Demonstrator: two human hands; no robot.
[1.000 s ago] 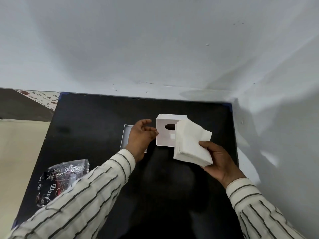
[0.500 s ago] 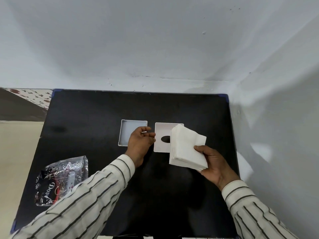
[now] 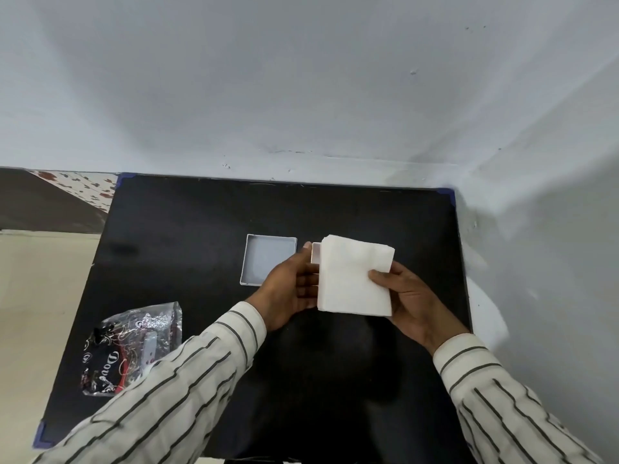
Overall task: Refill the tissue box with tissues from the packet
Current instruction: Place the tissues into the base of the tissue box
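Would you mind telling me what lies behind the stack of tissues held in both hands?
Only a white corner of the tissue box shows past the stack of tissues, which the left hand and right hand hold. The rest of the box is covered.

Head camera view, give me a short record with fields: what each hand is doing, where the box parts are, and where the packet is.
left hand: at the left edge of the white tissue stack, fingers touching it
right hand: grips the stack's right side
tissue stack: held above the black table, hiding most of the white box part
grey open square tray: flat on the table, left of the stack, empty
crinkled plastic packet: near the table's left front
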